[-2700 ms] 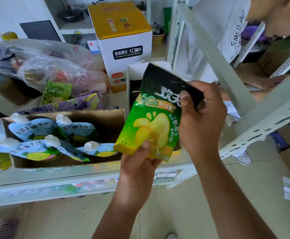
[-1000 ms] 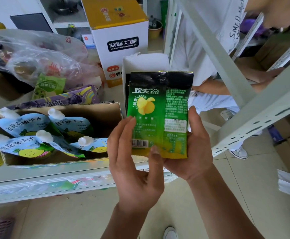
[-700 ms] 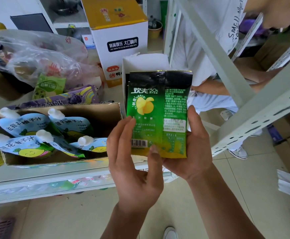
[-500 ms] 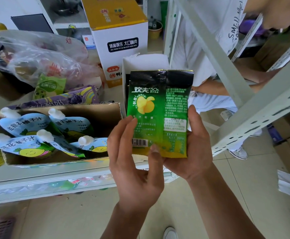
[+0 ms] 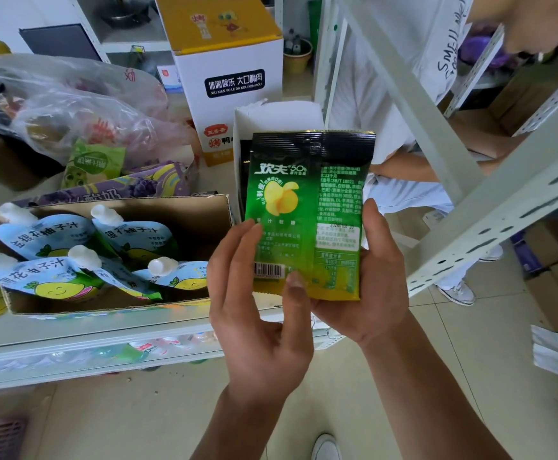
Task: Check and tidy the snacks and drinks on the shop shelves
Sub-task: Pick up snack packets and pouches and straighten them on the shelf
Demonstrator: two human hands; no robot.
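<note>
Nearby, a pale slanting metal strut (image 5: 420, 111) cuts across the right side, and beyond it stands another person in a white shirt (image 5: 404, 44). On the shelf (image 5: 71, 333) a cardboard tray (image 5: 204, 214) holds blue-and-white juice pouches (image 5: 131, 237) with white caps, lying overlapped. Behind it are a purple carton (image 5: 121, 187), clear plastic bags (image 5: 71, 104) stuffed with goods, and a tall yellow-topped box (image 5: 228, 61). An open white carton (image 5: 277, 114) stands just right of the tray. In front of that carton the green snack packet (image 5: 307, 210) is held upright in the air. The left hand (image 5: 257, 313) pinches its lower edge under the thumb, and the right hand (image 5: 370, 277) cups its lower right corner.
</note>
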